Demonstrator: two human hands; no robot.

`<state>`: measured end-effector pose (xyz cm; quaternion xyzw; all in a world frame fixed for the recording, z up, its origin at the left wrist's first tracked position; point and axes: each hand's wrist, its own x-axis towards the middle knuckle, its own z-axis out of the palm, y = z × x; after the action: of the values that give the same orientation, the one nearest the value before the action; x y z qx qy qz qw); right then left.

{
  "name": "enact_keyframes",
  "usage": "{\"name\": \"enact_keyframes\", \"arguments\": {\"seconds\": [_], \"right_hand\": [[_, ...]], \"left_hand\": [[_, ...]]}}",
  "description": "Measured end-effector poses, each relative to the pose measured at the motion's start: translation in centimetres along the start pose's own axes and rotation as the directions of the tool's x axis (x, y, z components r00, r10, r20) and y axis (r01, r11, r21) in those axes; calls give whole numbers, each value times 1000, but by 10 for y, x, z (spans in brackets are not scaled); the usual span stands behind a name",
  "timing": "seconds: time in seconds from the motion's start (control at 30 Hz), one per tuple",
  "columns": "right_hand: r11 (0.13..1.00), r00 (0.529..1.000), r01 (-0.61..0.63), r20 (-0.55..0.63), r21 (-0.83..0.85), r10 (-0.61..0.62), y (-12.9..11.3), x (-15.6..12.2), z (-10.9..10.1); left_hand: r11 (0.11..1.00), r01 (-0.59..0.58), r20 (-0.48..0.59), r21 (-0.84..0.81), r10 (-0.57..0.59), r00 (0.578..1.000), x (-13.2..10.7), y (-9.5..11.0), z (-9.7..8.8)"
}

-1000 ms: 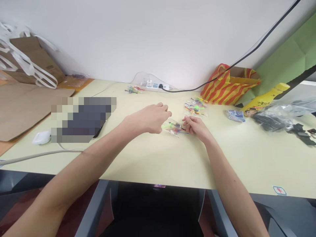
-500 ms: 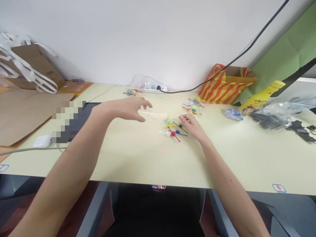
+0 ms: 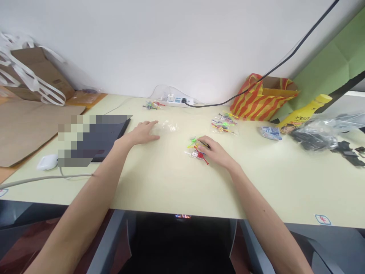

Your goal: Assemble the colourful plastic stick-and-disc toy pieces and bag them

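My left hand (image 3: 144,133) lies low over the table with its fingers spread and holds nothing. Just past its fingertips is a crumpled clear plastic bag (image 3: 170,126). My right hand (image 3: 214,150) reaches over a small pile of coloured plastic pieces, each a thin stick with a round middle. Its thumb and fingers close around a black plastic piece (image 3: 204,144), mostly covered by the hand. By its fingertips lie a red piece (image 3: 200,155), a white piece (image 3: 194,153) and a bright green piece (image 3: 193,141). Blue and yellow bits are partly hidden there.
Bagged coloured pieces (image 3: 224,123) lie behind my right hand, and another small bunch (image 3: 152,105) near the power strip (image 3: 178,100). A striped bag (image 3: 256,101), yellow bottle (image 3: 303,114) and blue-white packet (image 3: 270,133) stand right. Left are a dark tablet (image 3: 108,140) and white case (image 3: 47,162).
My left hand has moved left and down to the table, and the clear bag now lies beyond its fingertips. My right hand has shifted left and down onto the pile, over the black piece.
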<state>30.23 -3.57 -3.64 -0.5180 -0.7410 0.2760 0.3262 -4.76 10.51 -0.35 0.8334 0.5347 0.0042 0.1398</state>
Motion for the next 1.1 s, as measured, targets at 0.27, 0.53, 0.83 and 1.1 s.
{"name": "enact_keyframes", "arguments": {"seconds": [0.27, 0.53, 0.83, 1.1], "right_hand": [[941, 989, 148, 33, -304, -145, -17, -3, 16], [928, 970, 231, 149, -292, -194, -18, -3, 9], [934, 981, 143, 174, -328, -89, -12, -8, -21], [914, 994, 87, 97, -396, -53, 2, -11, -29]], "left_hand": [[965, -261, -318, -38, 236, 918, -9, 59, 0], [814, -571, -190, -102, 548, 815, 3, 124, 47], [866, -498, -227, -41, 478, 849, -17, 124, 56], [901, -410, -263, -140, 365, 893, -32, 124, 56]]}}
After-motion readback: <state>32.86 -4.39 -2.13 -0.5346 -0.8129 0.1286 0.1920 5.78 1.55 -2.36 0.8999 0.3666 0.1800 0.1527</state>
